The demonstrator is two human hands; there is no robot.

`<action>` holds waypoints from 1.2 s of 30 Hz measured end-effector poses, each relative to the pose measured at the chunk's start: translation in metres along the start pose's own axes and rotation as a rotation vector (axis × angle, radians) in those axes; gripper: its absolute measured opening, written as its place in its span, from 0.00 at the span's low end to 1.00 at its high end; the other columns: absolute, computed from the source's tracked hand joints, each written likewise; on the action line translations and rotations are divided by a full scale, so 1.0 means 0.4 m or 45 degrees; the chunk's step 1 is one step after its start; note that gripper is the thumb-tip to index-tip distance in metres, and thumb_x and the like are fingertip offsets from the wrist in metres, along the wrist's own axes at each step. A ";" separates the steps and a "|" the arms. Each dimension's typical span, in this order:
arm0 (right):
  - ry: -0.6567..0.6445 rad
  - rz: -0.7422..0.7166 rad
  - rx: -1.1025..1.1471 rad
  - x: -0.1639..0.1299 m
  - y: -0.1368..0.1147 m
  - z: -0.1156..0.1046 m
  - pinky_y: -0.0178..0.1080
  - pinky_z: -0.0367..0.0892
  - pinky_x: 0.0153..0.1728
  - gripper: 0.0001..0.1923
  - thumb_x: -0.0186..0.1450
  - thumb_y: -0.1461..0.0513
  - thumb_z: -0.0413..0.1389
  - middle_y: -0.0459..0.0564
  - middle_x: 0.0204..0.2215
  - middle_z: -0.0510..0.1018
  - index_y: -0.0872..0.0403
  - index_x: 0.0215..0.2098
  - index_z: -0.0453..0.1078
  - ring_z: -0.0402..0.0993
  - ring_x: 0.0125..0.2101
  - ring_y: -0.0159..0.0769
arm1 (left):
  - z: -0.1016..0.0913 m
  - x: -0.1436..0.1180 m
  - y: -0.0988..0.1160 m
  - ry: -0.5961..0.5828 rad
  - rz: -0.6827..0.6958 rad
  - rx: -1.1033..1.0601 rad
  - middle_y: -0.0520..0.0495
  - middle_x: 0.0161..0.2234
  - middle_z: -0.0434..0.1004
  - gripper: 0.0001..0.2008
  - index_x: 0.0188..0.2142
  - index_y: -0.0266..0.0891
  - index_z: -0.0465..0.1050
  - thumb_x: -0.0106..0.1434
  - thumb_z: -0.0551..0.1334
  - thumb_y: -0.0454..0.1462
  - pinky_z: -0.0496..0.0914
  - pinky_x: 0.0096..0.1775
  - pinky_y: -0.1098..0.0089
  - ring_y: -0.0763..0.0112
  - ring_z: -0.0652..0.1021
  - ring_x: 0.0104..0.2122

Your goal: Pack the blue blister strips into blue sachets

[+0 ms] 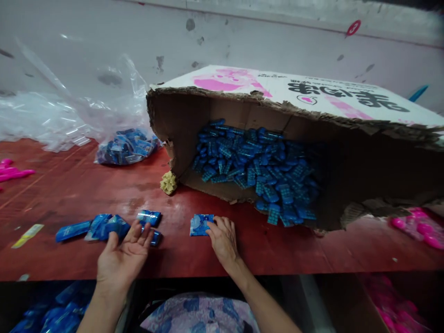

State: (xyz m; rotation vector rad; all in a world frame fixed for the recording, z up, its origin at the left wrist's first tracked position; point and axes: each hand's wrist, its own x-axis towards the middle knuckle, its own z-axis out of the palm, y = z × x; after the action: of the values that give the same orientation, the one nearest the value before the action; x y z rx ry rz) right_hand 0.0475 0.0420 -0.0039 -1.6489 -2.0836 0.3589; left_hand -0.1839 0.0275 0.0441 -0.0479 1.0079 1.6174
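Observation:
My left hand [123, 256] is turned palm up with its fingers apart, holding nothing. Just beyond its fingertips lie small blue packets [149, 216] and a crumpled blue wrapper pile [109, 226]. A long flat blue packet [72, 231] lies at the left of that pile. Over on the right, my right hand [224, 240] is palm down, its fingers curled together at the right edge of a flat blue printed packet [199, 225] on the red table [180, 259]. The fingertips partly cover that packet.
A torn cardboard box [333, 101] on its side holds many small blue pieces [256, 162]. Left of it stands a clear bag of blue packets [128, 145], near a crumpled yellowish lump [169, 183]. Pink items [421, 226] lie far right. Blue packets [58, 307] sit below the table edge.

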 end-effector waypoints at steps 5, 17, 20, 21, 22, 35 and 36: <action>0.072 -0.031 -0.060 -0.003 -0.005 0.009 0.39 0.55 0.37 0.04 0.60 0.64 0.56 0.47 0.33 0.74 0.49 0.31 0.72 0.64 0.37 0.37 | 0.021 -0.050 -0.145 -0.013 -0.187 0.483 0.49 0.18 0.75 0.07 0.33 0.34 0.70 0.53 0.61 0.34 0.71 0.24 0.71 0.71 0.75 0.18; 0.094 0.020 0.177 -0.039 -0.024 -0.029 0.38 0.59 0.39 0.14 0.62 0.62 0.53 0.50 0.39 0.72 0.52 0.47 0.66 0.66 0.39 0.37 | 0.052 -0.047 -0.294 -0.100 -0.312 0.715 0.51 0.16 0.73 0.13 0.24 0.32 0.68 0.44 0.68 0.39 0.63 0.14 0.77 0.77 0.70 0.12; -0.016 0.063 0.182 -0.004 -0.015 -0.025 0.33 0.60 0.36 0.09 0.63 0.63 0.51 0.47 0.35 0.74 0.52 0.41 0.69 0.69 0.36 0.34 | 0.055 -0.039 -0.295 -0.090 -0.338 0.743 0.50 0.15 0.72 0.11 0.24 0.33 0.67 0.46 0.66 0.38 0.66 0.16 0.76 0.74 0.72 0.13; -0.047 0.056 0.179 0.006 -0.014 -0.024 0.32 0.60 0.35 0.07 0.63 0.64 0.50 0.45 0.32 0.75 0.52 0.36 0.70 0.70 0.34 0.32 | 0.056 -0.039 -0.296 -0.088 -0.348 0.752 0.50 0.14 0.72 0.11 0.24 0.33 0.67 0.47 0.66 0.38 0.66 0.16 0.76 0.74 0.72 0.13; -0.063 0.051 0.174 0.014 -0.015 -0.022 0.31 0.60 0.34 0.08 0.64 0.64 0.49 0.44 0.29 0.75 0.52 0.33 0.70 0.70 0.32 0.31 | 0.057 -0.040 -0.296 -0.086 -0.358 0.760 0.50 0.14 0.72 0.10 0.25 0.33 0.67 0.48 0.65 0.38 0.66 0.16 0.75 0.74 0.72 0.13; -0.024 -0.039 0.152 0.078 0.000 0.028 0.38 0.60 0.38 0.10 0.62 0.68 0.49 0.52 0.31 0.75 0.54 0.38 0.69 0.68 0.35 0.39 | 0.024 -0.046 -0.229 -0.143 -0.264 1.162 0.51 0.17 0.72 0.13 0.31 0.36 0.66 0.49 0.62 0.41 0.65 0.18 0.75 0.74 0.72 0.14; -0.015 -0.047 0.180 0.082 0.002 0.019 0.37 0.60 0.38 0.09 0.62 0.68 0.49 0.51 0.31 0.75 0.54 0.38 0.69 0.69 0.35 0.38 | 0.020 -0.047 -0.230 -0.134 -0.182 1.182 0.53 0.16 0.70 0.14 0.31 0.36 0.65 0.49 0.62 0.43 0.63 0.17 0.75 0.74 0.71 0.13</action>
State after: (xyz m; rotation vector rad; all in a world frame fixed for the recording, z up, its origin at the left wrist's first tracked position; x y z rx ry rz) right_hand 0.0385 0.0745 -0.0044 -1.5274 -2.0447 0.4935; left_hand -0.0986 0.0138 0.0064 0.5721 1.5388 0.8926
